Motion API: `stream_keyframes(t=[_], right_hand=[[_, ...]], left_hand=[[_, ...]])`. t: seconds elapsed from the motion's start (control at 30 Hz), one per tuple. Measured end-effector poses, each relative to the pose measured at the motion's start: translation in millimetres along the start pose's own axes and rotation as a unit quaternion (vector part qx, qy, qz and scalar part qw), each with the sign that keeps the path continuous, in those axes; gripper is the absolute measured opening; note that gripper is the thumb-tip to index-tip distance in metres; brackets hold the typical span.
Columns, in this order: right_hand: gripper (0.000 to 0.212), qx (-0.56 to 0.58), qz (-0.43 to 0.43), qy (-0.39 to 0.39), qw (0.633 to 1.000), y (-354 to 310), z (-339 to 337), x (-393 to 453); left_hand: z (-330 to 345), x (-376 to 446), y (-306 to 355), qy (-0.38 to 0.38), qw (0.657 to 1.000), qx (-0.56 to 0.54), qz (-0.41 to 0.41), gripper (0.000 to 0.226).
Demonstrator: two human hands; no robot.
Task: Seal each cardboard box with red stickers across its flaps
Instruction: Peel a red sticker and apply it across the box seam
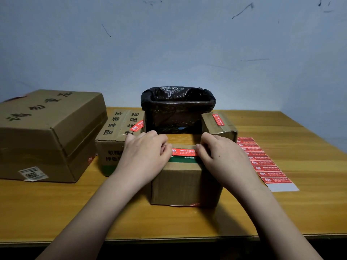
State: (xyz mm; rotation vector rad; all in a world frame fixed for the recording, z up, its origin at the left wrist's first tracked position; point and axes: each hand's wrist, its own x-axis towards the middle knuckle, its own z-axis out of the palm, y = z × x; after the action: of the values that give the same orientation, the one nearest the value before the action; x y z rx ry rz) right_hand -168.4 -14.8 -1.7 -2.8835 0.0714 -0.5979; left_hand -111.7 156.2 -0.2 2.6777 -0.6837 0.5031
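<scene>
Left hand [145, 152] and right hand [221, 154] both sit on top of the centre box [185, 182], fingers curled, each pinching one end of a red sticker [185, 152] laid across the box's top at frame centre. Box count: 4 cardboard — centre box, big box [48, 132] at left, printed box [116, 136] just right of it with one red sticker on top, small box [218, 124] right of centre with one red sticker. Behind centre: 1 bin lined with a black bag [177, 107]. Sticker sheet [262, 162] at right, roughly ten red stickers left. Surface: wooden table [300, 203]. Behind: pale blue wall [169, 44], scuffed.
</scene>
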Motion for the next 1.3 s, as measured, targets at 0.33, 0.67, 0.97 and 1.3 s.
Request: stream_keyframes(t=[0.33, 0.67, 0.97, 1.3], right_hand=[[0.02, 0.017, 0.009, -0.003, 1.0, -0.1, 0.3, 2.4], [0.019, 0.005, -0.003, -0.009, 1.0, 0.8, 0.1, 4.6], [0.019, -0.007, -0.007, -0.007, 1.0, 1.5, 1.2, 5.7], [0.023, -0.08, -0.013, 0.009, 0.997, -2.8, -4.1, 3.6]], left_hand=[[0.2, 5.6, 3.2, -0.025, 1.0, 0.0, -0.005, 0.037], [-0.4, 8.5, 2.7, -0.043, 0.999, 0.005, -0.005, 0.039], [-0.3, 9.8, 2.4, -0.049, 0.999, 0.006, -0.006, 0.037], [-1.8, 9.5, 1.6, -0.067, 0.998, 0.003, -0.016, 0.038]])
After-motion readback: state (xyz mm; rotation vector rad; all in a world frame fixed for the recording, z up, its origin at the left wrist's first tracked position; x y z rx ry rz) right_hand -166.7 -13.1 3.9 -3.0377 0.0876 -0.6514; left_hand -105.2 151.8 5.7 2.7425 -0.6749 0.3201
